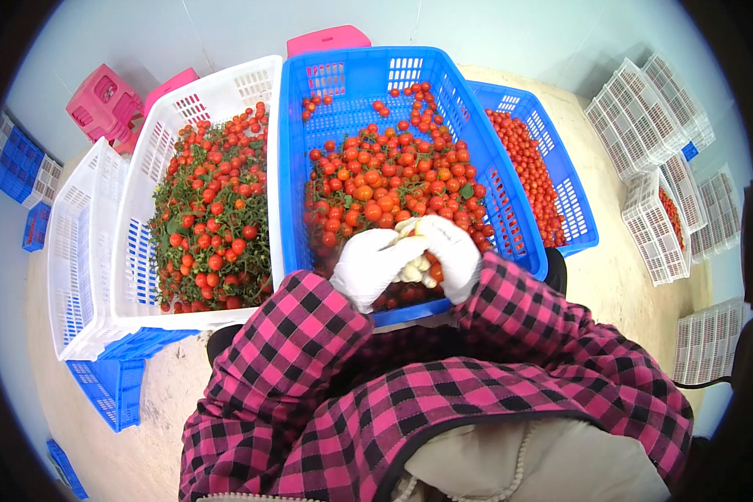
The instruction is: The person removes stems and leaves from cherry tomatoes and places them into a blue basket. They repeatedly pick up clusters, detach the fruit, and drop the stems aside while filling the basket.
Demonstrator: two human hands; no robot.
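Both my hands wear white gloves and meet over the near end of a blue plastic crate (pixel 292 188) of cherry tomatoes. My left hand (pixel 373 263) has its thumb and fingers brought together against my right hand (pixel 448 251). The gloves' fingertips look yellowish and hide whatever is between them. Red and orange cherry tomatoes (pixel 376 182), some with green stems, fill much of the crate. One tomato (pixel 436 272) shows beside my right fingers; whether it is held cannot be told.
To the left, a white crate (pixel 132 251) holds tomatoes on green stems. Another blue crate (pixel 580 207) with loose tomatoes (pixel 527 169) is to the right. Pink plastic stools (pixel 103 103) stand behind, by the wall. Stacked white crates (pixel 637 119) stand at the far right.
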